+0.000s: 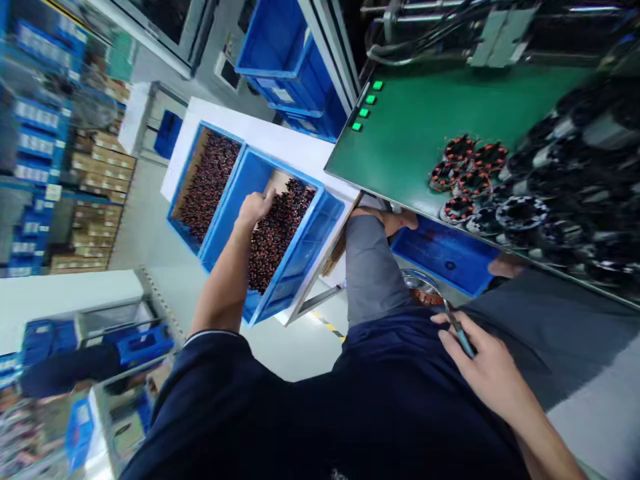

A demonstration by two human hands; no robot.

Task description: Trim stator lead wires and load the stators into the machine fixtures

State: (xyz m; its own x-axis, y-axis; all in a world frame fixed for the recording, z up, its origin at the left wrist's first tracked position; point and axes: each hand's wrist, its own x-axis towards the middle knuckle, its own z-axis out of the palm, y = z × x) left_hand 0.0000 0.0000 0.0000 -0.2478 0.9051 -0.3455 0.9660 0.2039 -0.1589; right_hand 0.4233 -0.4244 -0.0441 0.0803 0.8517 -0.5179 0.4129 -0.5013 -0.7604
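My left hand [256, 208] reaches into a blue bin [300, 247] full of small dark red and black parts [277, 230]; its fingers curl down onto the pile, and what they hold is hidden. My right hand [483, 363] rests on my lap against my dark shirt, closed around a thin metal tool with a teal handle [457, 327]. A second blue bin [193, 177] of the same parts stands just left of the first. Both bins sit on a white table [280, 140].
A green workbench [430, 120] at the right carries copper-wound stators [463, 173] and several black motor parts [565, 200], with green buttons [367, 105] on its edge. A blue tray [445, 257] hangs under it. Stacked blue bins [290, 67] and shelves of boxes [95, 180] lie beyond.
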